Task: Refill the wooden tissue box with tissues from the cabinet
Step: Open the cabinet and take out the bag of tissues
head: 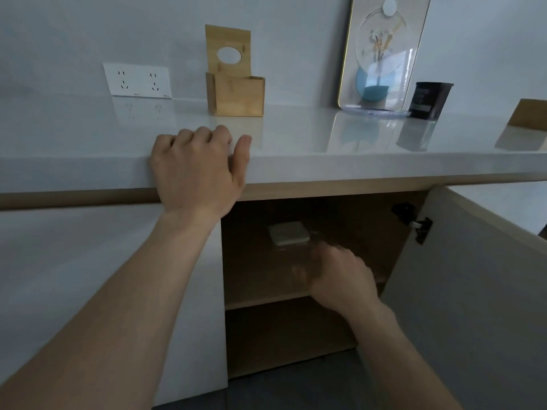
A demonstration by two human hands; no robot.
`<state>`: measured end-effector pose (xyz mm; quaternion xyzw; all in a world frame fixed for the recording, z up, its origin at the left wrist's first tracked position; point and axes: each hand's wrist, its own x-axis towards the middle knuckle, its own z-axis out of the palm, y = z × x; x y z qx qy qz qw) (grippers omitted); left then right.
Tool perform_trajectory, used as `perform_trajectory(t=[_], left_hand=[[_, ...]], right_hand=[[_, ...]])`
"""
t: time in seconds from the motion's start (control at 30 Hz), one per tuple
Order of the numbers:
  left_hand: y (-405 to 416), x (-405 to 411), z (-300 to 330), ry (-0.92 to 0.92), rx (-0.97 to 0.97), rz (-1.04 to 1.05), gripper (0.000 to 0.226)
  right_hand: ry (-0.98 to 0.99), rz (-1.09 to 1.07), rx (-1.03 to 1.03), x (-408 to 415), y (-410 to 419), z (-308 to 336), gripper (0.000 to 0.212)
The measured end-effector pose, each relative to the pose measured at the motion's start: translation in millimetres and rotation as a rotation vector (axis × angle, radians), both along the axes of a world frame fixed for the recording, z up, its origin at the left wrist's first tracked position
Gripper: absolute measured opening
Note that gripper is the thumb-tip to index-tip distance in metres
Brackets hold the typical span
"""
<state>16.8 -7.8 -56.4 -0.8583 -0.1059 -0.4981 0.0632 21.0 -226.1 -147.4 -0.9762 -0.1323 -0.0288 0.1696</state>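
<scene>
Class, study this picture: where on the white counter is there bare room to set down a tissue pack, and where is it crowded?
Bare room: the counter between the wooden tissue box and the framed picture, and the stretch below the wall sockets, left of the left hand. Crowded: the right end, where the picture, the black jar and a wooden item stand.

Both forearms are bare from wrist to the frame's edge, with no sleeves showing. The left hand [196, 170] and right hand [340, 276] wear no gloves, rings, watch or bracelet; the right looks motion-blurred.
</scene>
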Motion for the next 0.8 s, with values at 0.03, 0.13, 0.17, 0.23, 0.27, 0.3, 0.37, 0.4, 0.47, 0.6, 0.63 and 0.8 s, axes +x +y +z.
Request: perform_trajectory(t=[0.03, 0.13, 0.17, 0.23, 0.27, 0.3, 0.37, 0.4, 0.47, 0.6, 0.63, 0.8], left_hand=[[1.0, 2.5, -1.6, -0.016, 0.013, 0.007, 0.066], [5.3, 10.6, -6.4, -0.077, 0.048, 0.034, 0.065], [6.7, 12.9, -7.5, -0.095, 0.057, 0.042, 0.064], [8.6, 16.9, -9.7, -0.122, 0.079, 0.048, 0.063], [8.9, 18.2, -10.7, -0.135, 0.09, 0.049, 0.063], [9.2, 19.1, -11.1, -0.15, 0.101, 0.052, 0.062], [9.1, 19.3, -11.7, -0.185, 0.118, 0.065, 0.061], [8.4, 18.9, -12.3, -0.194, 0.122, 0.07, 0.061], [7.0, 19.1, -12.8, -0.193, 0.125, 0.077, 0.062], [5.5, 18.4, -12.7, -0.208, 0.12, 0.095, 0.063], [4.9, 18.6, -12.5, -0.215, 0.121, 0.101, 0.064], [2.6, 16.7, -11.2, -0.214, 0.131, 0.11, 0.062]], right_hand=[[0.007, -0.012, -0.023, 19.8, 4.5, -12.4, 0.038], [0.061, -0.068, -0.112, 78.3, 12.6, -48.3, 0.038], [0.079, -0.077, -0.131, 97.0, 15.1, -59.5, 0.039], [0.099, -0.079, -0.149, 131.2, 18.5, -80.8, 0.042], [0.107, -0.064, -0.149, 145.7, 19.6, -90.8, 0.044], [0.115, -0.045, -0.142, 159.0, 20.3, -100.9, 0.049], [0.118, -0.012, -0.114, 182.0, 23.3, -118.3, 0.063], [0.1, 0.006, -0.103, 191.4, 25.8, -125.6, 0.07], [0.044, 0.052, -0.12, 208.5, 33.7, -136.6, 0.08], [0.102, 0.096, -0.165, 226.5, 49.3, -148.5, 0.08], [0.108, 0.103, -0.154, 225.6, 51.3, -149.9, 0.074], [-0.052, 0.145, -0.177, 196.2, 51.0, -143.2, 0.046]])
